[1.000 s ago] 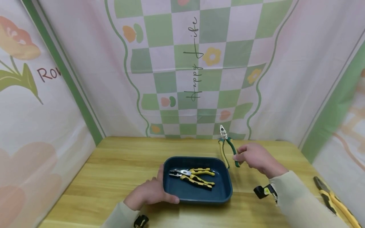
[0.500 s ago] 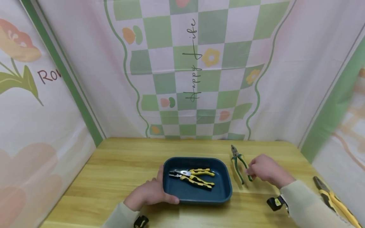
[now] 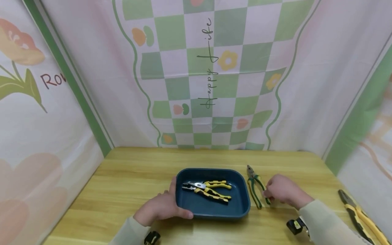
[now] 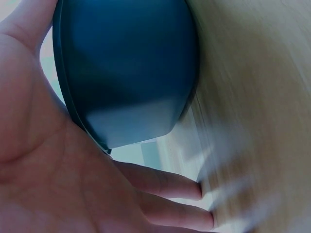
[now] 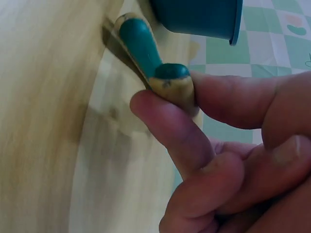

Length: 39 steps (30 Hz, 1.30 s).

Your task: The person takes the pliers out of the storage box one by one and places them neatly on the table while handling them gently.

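Observation:
Right of the blue tray (image 3: 211, 215), the right hand (image 3: 283, 191) pinches one handle of the green-and-yellow pliers (image 3: 254, 190), whose jaws point away from the person. In the right wrist view, thumb and forefinger of the right hand (image 5: 233, 145) grip the handle's end (image 5: 174, 87), low by the tabletop. The left hand (image 3: 162, 206) rests against the tray's left side, thumb on the near rim. From the left wrist view, the left palm (image 4: 63, 160) meets the tray wall (image 4: 131, 73) with fingers extended. Two yellow-and-black pliers (image 3: 211, 194) lie inside the tray, partly overlapping.
Another yellow-and-black pair of pliers (image 3: 359, 216) is at the far right edge of the head view. The wooden table (image 3: 128, 177) ends at a patterned cloth (image 3: 226, 85) at the back, with cloth also on both sides.
The right hand has brought the green-and-yellow pliers down toward the person and slightly right, beside the tray. The left hand and the tray have stayed in place.

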Motion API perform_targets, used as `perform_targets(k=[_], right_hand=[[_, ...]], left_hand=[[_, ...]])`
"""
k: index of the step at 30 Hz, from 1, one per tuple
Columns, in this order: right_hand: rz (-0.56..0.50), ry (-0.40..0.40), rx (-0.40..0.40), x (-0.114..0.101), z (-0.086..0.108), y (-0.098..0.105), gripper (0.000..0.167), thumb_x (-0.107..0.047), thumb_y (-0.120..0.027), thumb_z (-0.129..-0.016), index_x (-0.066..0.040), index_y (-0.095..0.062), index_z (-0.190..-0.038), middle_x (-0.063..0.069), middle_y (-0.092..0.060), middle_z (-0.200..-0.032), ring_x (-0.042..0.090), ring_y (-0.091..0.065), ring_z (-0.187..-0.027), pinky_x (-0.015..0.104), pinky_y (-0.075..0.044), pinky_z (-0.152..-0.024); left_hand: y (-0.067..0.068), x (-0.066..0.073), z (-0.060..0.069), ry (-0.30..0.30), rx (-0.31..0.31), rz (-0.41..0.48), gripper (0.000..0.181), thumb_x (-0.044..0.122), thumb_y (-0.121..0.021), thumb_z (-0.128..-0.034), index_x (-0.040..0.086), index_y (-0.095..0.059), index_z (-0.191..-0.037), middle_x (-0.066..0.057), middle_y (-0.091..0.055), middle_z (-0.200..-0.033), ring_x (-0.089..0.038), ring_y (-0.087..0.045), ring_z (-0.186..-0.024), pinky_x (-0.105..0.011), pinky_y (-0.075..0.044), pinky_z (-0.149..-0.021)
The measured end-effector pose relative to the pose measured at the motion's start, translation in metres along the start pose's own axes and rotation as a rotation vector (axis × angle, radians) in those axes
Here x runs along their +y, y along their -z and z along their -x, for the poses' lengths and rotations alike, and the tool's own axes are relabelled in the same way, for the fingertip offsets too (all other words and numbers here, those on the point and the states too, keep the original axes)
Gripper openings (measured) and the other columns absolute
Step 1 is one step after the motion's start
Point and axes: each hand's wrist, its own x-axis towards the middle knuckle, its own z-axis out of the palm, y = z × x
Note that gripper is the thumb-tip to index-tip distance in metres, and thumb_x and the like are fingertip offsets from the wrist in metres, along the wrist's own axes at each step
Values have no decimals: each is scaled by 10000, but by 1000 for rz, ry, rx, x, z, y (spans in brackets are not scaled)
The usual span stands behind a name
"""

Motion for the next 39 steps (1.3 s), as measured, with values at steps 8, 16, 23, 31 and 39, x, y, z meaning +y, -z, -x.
perform_targets(k=[8,16,23,31,39], right_hand=[[72,8,-87,0,6,-4,247,-136,-730,-863,-75,-598,-663,49,-608,-617,100,-390,-459,230,-340,-444],[291,98,-52,-10,7,-6,260,-203,-734,-839,53,-692,-856,118,-676,-728,190,-571,-574,386,-510,-537],[439,249,53,-22,4,-20,680,-276,-770,-857,75,-524,-1384,238,-665,-1175,330,-667,-940,572,-496,-870],[461,280,25,-26,3,-27,520,-206,-745,-861,20,-614,-1311,203,-646,-1245,417,-606,-1126,584,-472,-921],[461,238,-22,-30,12,-18,556,-230,-876,-728,-28,-678,-1206,149,-695,-1078,339,-656,-949,538,-533,-786]], left_hand=[[0,0,-1,6,-4,11,1451,635,-866,-632,53,55,-1590,-402,-372,-1431,-611,-305,-1315,-664,-305,-1038],[1,1,-1,2,-9,3,1445,644,-858,-636,59,54,-1591,-391,-379,-1435,-608,-308,-1316,-666,-298,-1041],[1,1,-2,11,-2,0,1443,647,-857,-635,65,52,-1593,-388,-384,-1433,-608,-305,-1318,-674,-285,-1044],[0,0,-1,13,-8,-4,1444,651,-854,-636,67,55,-1593,-387,-381,-1436,-608,-310,-1315,-676,-297,-1035],[-1,0,-1,17,-3,-15,1444,660,-850,-634,72,54,-1594,-381,-391,-1432,-597,-322,-1316,-671,-304,-1034]])
